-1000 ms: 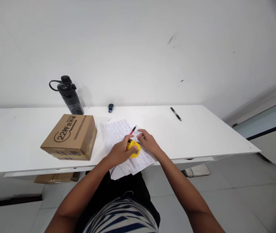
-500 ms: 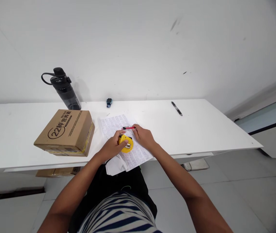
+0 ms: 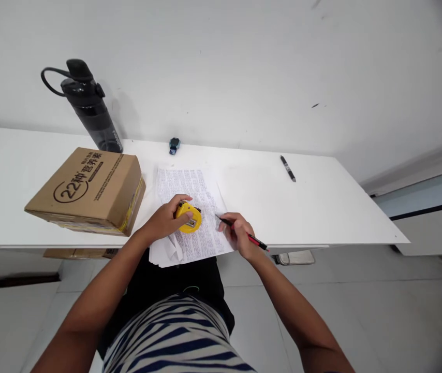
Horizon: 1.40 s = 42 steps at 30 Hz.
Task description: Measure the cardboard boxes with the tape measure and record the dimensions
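Observation:
My left hand (image 3: 164, 220) is closed around a round yellow tape measure (image 3: 189, 217) that rests on a printed sheet of paper (image 3: 190, 207) at the white table's near edge. My right hand (image 3: 240, 234) grips a red and black pen (image 3: 244, 234), its tip touching the right edge of the sheet. More sheets stick out underneath at the lower left and overhang the table edge.
A brown cardboard box (image 3: 87, 189) lies left of the paper, and a dark water bottle (image 3: 89, 109) stands behind it by the wall. A small blue object (image 3: 174, 145) and a black pen (image 3: 288, 168) lie farther back on the white table (image 3: 322, 207).
My right hand picked the red pen up off the sheet and drew back to the paper's right edge in a writing grip. The left hand stayed on the tape measure. The view tilted down.

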Each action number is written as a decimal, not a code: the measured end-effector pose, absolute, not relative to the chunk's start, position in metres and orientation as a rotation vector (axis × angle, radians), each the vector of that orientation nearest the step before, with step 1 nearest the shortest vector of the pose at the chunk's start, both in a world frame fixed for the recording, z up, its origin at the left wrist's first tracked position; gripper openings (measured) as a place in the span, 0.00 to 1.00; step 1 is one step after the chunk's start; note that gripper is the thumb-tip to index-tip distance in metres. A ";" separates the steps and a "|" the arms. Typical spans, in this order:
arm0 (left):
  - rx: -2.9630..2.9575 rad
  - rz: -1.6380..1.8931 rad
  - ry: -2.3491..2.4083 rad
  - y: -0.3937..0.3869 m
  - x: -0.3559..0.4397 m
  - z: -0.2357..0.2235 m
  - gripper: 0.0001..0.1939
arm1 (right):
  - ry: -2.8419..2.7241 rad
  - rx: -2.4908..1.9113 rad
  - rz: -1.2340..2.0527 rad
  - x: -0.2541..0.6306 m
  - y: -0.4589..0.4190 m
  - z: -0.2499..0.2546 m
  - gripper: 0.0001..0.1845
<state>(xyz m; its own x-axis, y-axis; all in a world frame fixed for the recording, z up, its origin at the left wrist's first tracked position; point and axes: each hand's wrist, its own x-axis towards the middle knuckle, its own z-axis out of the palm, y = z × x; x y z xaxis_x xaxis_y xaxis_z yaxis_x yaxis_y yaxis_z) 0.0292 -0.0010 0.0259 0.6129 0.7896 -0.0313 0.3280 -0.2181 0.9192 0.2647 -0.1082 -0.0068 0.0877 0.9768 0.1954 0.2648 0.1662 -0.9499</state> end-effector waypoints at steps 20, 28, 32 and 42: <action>1.818 0.593 0.917 -0.004 0.031 0.024 0.21 | -1.292 -1.658 0.709 0.257 -0.106 0.005 0.25; 1.808 0.596 0.915 -0.004 0.031 0.022 0.21 | -1.320 -1.638 0.743 0.258 -0.107 0.006 0.24; 1.769 0.588 0.912 -0.005 0.032 0.021 0.21 | -1.315 -1.644 0.726 0.259 -0.109 0.004 0.24; 1.707 0.631 0.891 -0.005 0.033 0.016 0.21 | -1.332 -1.605 0.740 0.261 -0.111 0.004 0.25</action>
